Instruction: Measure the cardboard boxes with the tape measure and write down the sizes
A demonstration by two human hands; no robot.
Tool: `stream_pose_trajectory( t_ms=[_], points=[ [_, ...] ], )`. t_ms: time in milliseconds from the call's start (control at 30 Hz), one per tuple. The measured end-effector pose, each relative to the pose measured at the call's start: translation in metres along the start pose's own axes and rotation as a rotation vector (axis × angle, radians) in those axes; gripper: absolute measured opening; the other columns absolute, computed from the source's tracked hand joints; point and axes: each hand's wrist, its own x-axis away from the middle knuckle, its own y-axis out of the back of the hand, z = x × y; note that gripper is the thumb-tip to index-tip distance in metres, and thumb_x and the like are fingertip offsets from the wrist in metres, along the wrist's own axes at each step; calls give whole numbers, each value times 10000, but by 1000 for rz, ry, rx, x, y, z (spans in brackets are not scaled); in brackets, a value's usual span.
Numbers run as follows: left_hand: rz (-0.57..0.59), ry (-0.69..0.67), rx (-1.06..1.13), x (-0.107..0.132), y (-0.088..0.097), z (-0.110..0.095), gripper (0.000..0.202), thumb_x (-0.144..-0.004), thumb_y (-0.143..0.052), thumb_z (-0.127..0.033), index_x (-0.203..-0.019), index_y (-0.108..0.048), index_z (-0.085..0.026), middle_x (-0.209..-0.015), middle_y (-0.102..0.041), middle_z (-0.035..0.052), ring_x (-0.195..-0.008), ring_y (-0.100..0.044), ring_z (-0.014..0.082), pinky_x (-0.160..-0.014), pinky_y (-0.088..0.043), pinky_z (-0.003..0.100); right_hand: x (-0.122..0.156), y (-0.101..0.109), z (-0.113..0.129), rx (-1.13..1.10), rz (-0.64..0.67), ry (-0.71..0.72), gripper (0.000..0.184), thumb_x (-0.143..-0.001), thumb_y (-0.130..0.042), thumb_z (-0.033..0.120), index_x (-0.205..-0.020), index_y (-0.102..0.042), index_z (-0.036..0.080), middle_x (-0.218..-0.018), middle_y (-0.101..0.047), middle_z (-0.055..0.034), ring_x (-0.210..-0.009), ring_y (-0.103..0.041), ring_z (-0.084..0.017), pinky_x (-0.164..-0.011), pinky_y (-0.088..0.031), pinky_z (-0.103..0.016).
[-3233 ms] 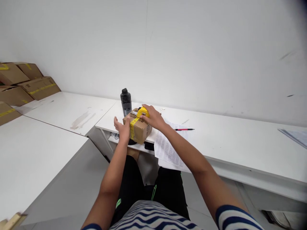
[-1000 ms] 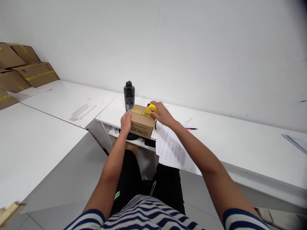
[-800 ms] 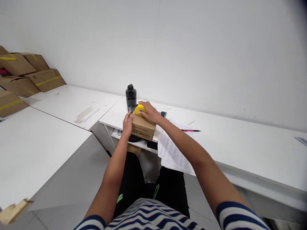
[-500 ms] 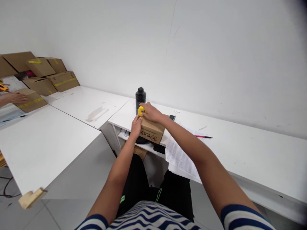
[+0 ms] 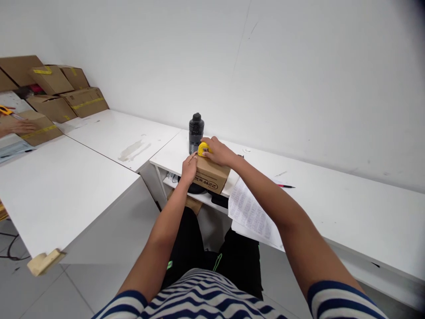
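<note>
A small cardboard box (image 5: 212,173) with dark printing on its front side sits at the front edge of the white desk. My right hand (image 5: 218,152) is closed around a yellow tape measure (image 5: 203,149), held over the box's top at the far left. Beside the box's left edge, my left hand (image 5: 189,169) is pinched closed against the near side of the tape measure. Its fingertips hide the tape's end, and the blade is too small to make out. A black bottle (image 5: 196,128) stands upright just behind the hands.
Written paper sheets (image 5: 250,212) overhang the desk edge on the right, with a red and black pen (image 5: 286,186) beyond. Shelf items sit under the desk (image 5: 332,195). At far left, another person's hand (image 5: 21,127) rests on a taped carton (image 5: 41,128) among stacked boxes.
The view has shifted slightly. My right hand and the tape measure sit a little farther from the left hand's knuckles, and the left fingers now point up toward the tape measure.
</note>
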Motion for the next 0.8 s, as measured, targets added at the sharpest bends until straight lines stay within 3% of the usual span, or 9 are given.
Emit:
stream_pose_trajectory(
  t_ms=[433, 800],
  points=[
    [-2, -23, -53, -5, -1, 2, 370, -872, -521, -276, -1160, -723, -161, -1270, -683, 71, -1235, -574, 243, -1113, -373, 368, 103, 30, -43, -73, -133, -70, 482, -894, -531, 351, -1360, -461, 255, -1177, -527, -116, -1047, -561, -309, -937, -479, -495],
    [-6, -53, -114, -7, -4, -2, 363, -874, -498, -245, -1144, -724, -156, -1253, -693, 68, -1224, -586, 225, -1093, -402, 356, 136, 32, -58, -126, -177, -138, 461, -907, -508, 364, -1356, -452, 275, -1176, -510, -109, -1062, -556, -293, -922, -497, -467]
  ],
)
